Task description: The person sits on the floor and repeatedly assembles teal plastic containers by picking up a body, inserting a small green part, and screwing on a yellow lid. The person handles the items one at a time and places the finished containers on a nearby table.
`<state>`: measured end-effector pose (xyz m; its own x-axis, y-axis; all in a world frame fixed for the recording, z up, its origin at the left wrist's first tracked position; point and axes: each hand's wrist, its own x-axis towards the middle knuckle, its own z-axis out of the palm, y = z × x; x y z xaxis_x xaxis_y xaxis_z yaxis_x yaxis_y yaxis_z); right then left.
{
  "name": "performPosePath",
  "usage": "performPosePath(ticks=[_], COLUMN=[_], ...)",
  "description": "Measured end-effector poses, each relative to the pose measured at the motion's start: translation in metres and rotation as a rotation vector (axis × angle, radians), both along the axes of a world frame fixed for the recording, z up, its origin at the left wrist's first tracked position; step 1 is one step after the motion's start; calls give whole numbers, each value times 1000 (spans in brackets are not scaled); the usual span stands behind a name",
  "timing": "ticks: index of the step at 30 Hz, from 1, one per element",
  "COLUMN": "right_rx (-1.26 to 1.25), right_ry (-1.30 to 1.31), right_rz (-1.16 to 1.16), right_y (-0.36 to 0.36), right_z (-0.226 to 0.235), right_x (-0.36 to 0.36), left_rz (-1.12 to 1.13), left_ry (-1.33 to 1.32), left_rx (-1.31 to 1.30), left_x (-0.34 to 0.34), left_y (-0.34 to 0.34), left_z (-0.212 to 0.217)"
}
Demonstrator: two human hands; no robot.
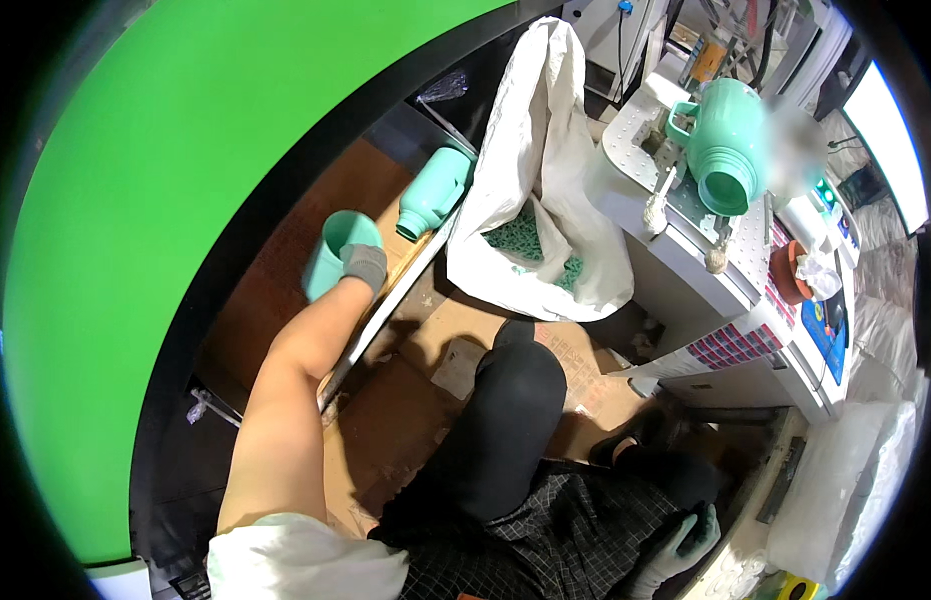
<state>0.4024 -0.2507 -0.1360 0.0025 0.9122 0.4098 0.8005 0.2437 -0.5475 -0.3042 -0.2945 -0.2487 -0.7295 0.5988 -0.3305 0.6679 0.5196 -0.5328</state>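
head cam | looks steeply down | near view | fisheye | single view

White sack (546, 170), perhaps blue screen (824, 330)

Mint-green plastic jug (336, 255), tilted, open mouth up, over brown cardboard shelf.

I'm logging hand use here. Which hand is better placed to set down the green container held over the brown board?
Left. The left hand already grips the green container above the brown board; the right hand rests low by the lap, far off.
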Motion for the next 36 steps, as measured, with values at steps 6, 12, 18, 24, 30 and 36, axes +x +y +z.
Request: performPosePath(ticks=[6,12,18,24,30,36], right_rx=[0,-40,24,31,184,-622], right_ry=[80,19,109,27,160,881], right_rz=[-78,-143,-59,-56,120,749], right_y=[-3,0,4,-2,-12,-25], right_z=[8,25,3,11,51,65], right_x=[-11,-32,-8,-17,-72,-183], left_rz=[-385,-38,447,316,37,160], left_ry=[153,-257,-409,-241,-141,-996], left_rx=[311,956,659,995,1433,1834], left_x=[-15,-14,-18,29,115,256], left_y=[32,127,159,33,-78,-115], left_z=[-12,-67,-66,-47,70,229])
